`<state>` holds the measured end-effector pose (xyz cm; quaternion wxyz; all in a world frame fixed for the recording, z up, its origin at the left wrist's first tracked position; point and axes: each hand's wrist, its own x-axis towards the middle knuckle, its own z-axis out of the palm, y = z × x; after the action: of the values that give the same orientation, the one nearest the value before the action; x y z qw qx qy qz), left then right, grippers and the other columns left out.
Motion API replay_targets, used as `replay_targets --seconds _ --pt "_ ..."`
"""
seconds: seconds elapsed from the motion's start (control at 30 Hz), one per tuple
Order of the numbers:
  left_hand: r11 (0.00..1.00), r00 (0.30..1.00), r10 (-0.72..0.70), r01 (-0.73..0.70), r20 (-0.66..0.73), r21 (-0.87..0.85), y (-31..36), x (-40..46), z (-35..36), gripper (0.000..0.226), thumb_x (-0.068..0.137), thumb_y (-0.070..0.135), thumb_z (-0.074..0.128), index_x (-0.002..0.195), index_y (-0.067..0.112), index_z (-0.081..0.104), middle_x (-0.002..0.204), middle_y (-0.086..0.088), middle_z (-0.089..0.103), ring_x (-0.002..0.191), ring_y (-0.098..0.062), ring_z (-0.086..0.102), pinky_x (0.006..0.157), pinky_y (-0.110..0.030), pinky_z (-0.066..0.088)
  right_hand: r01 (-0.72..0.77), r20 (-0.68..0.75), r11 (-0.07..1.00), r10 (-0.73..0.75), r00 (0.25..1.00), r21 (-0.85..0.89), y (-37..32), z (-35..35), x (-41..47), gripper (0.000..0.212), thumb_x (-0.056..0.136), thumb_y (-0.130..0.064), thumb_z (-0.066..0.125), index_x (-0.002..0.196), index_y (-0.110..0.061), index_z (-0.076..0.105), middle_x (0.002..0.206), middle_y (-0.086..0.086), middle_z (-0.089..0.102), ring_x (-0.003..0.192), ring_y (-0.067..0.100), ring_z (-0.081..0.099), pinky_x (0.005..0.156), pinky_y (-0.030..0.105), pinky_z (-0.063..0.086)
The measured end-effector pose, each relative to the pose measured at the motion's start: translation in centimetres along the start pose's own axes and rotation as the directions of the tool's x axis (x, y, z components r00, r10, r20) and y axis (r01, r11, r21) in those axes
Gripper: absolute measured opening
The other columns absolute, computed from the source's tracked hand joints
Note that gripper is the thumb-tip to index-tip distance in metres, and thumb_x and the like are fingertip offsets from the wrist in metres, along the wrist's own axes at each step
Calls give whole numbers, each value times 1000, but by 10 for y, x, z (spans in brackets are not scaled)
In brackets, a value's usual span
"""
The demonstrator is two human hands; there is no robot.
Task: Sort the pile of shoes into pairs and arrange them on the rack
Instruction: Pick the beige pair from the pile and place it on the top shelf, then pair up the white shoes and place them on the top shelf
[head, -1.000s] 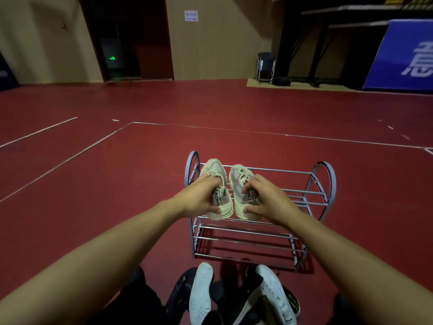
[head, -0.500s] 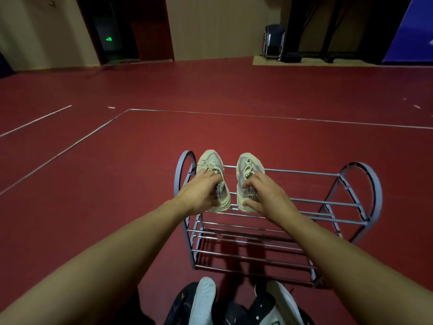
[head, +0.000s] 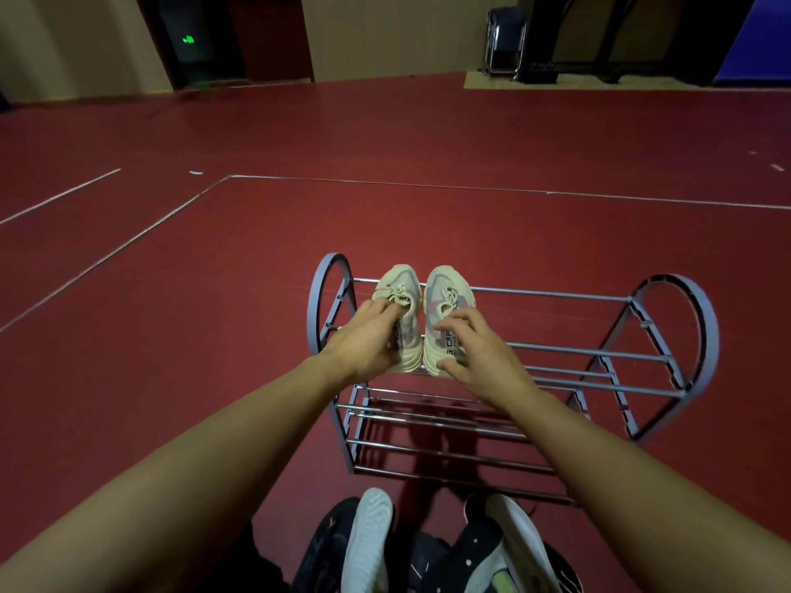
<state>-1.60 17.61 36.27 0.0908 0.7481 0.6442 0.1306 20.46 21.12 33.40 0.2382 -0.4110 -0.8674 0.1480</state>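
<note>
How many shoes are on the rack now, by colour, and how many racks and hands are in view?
Cream shoes on the rack's top tier: 2, left one and right one
Metal rack: 1
Hands: 2, left hand and right hand
Total: 5
The dark and white shoes in the floor pile overlap too much to count.

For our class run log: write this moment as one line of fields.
stage: first pair placed | cream lace-up sneakers: side by side, grey metal rack top tier | left hand: on left sneaker | right hand: over right sneaker
</note>
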Motion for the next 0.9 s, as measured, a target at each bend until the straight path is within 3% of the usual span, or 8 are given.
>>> replay_targets --seconds 0.07,0.13,0.27,0.33,0.47,0.6,0.73,0.9 --pt "1000 999 -22 22 -23 -16 0 -9 3 75 82 32 75 146 20 37 143 -2 35 134 -23 33 105 -46 46 -7 -11 1000 7 1000 -16 -5 -1 -6 52 83 -31 75 129 -29 50 143 -10 33 126 20 51 83 39 56" --pt "999 997 -13 10 -76 -32 5 -22 7 79 86 36 71 152 22 29 150 -1 27 141 -24 26 111 -41 41 -4 -51 1000 3 999 -30 -12 -3 -16 48 87 -31 70 130 -25 52 147 -6 33 135 21 44 89 40 54" --pt "989 936 144 -143 -322 26 16 -60 21 48 95 34 59 139 20 48 138 -3 43 127 -24 43 101 -35 43 75 -111 991 -87 990 -108 -23 0 -52 37 90 -31 63 125 -18 58 130 -1 50 116 23 53 93 41 50" --pt "976 923 217 -216 -318 38 17 -84 39 33 96 33 55 126 18 56 124 -2 52 112 -25 52 92 -37 47 79 -15 987 -82 997 -140 -22 13 -80 37 92 -34 59 126 -20 56 125 -3 53 114 21 54 94 37 48" --pt "983 983 183 -182 23 -12 9 -128 98 29 96 33 55 119 15 60 119 -3 56 108 -28 56 89 -42 49 -37 290 988 80 954 -152 -4 53 -140 39 95 -41 55 131 -26 51 130 -4 52 119 20 51 96 34 43" --pt "994 908 -8 52 418 -92 -2 -164 160 44 98 40 57 137 19 53 133 -3 49 123 -25 51 101 -36 44 -241 589 959 282 758 -148 15 99 -194 46 93 -43 59 134 -24 50 131 0 52 119 23 55 97 36 47" --pt "968 787 -123 231 605 -103 -4 -180 215 53 98 47 56 143 20 49 142 -5 46 126 -28 51 106 -39 42 -418 683 901 377 626 -114 36 141 -237 46 92 -41 61 132 -20 53 127 3 54 113 24 60 95 39 49" --pt "924 683 -172 361 710 -123 -8 -184 286 48 99 45 58 134 13 51 136 -10 48 115 -30 55 101 -41 45 -555 694 829 442 568 -73 65 188 -281 48 92 -38 62 137 -25 50 137 0 52 122 20 56 102 35 45"
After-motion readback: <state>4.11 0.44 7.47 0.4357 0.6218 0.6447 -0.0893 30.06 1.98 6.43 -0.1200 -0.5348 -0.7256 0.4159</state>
